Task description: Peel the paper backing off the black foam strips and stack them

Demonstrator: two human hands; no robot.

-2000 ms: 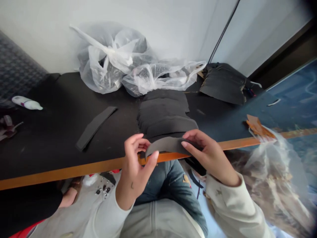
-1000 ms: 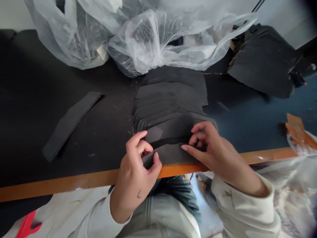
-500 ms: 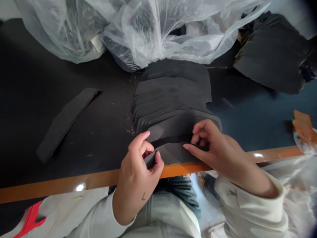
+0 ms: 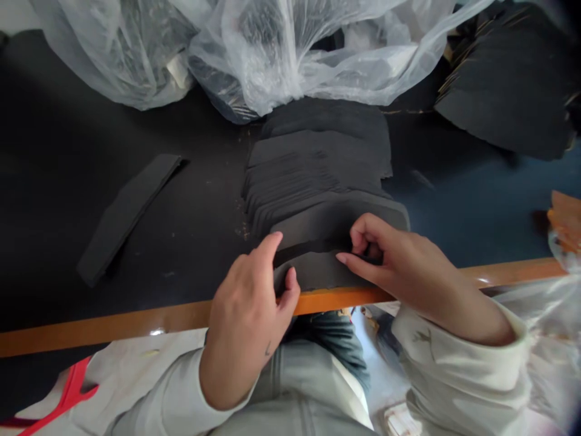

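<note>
The right hand (image 4: 402, 260) has its grip clamped on the right end of a dark strip (image 4: 320, 270), thumb on the near face and fingers curled behind it. The left hand (image 4: 247, 318) is at the strip's left end, its thumb tip and forefinger tip apart; its other fingers are hidden, so whether that grip is closed on the strip cannot be told. The strip is just in front of the stack (image 4: 313, 160) of overlapping dark pieces, on the side nearest the person, with a darker gap between it and the stack's front piece.

Left of the stack and well apart from it, a single loose piece (image 4: 131, 212) lies slantwise on the black table (image 4: 204, 194). The table's orange-brown edge (image 4: 136, 324) runs in front of the stack. Right behind the stack is a clear plastic bag (image 4: 276, 60), and a second plastic bag (image 4: 122, 57) sits behind it to the left. Behind and to the right of the stack is another pile (image 4: 512, 91) of dark pieces. Far right of the stack is an orange scrap (image 4: 565, 215).
</note>
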